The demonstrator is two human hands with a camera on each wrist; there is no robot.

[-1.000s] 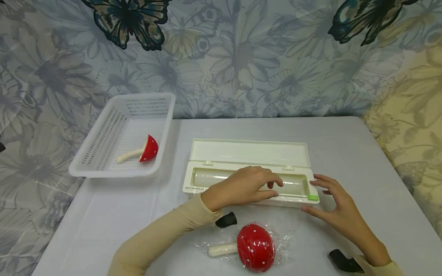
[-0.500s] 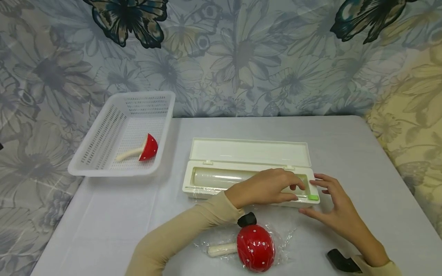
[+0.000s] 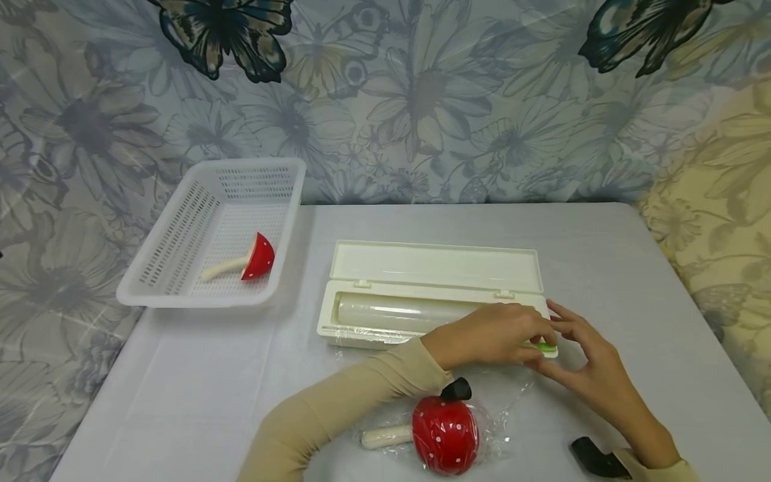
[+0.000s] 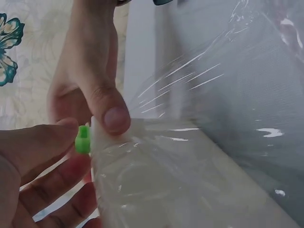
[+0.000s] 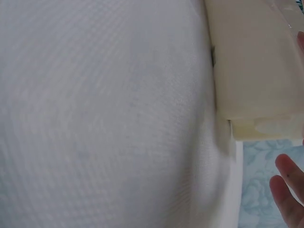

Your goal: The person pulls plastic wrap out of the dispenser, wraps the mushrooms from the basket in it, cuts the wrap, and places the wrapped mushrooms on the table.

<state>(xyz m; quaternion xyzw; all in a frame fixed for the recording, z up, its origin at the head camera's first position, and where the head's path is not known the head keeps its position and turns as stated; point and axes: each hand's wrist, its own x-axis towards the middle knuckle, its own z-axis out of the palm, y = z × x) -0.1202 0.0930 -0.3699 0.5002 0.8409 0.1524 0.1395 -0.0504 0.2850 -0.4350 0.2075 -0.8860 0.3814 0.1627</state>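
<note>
An off-white cling film dispenser (image 3: pixel 361 339) lies lengthwise on the table with its lid raised and a film roll (image 3: pixel 403 311) inside. My left hand (image 3: pixel 490 335) reaches over its right part. Thumb and finger come together at a small green slide cutter (image 4: pixel 83 139) on the front right corner. My right hand (image 3: pixel 593 361) holds the dispenser's right end, its thumb (image 4: pixel 115 118) on the front face. Two of its fingers (image 5: pixel 287 183) stand spread in the right wrist view. Clear film runs from the dispenser toward a wrapped red mushroom (image 3: pixel 446 435) with white dots.
A white perforated basket (image 3: pixel 289 241) stands at the back left, holding a smaller red toy mushroom (image 3: pixel 259 256). A white cloth covers the table (image 3: pixel 199 388). Behind it hangs flowered fabric (image 3: pixel 415 100) with butterflies.
My left hand has slid right along the dispenser to the green slide cutter, its fingers drawing in there. My right hand has stayed at the right end.
</note>
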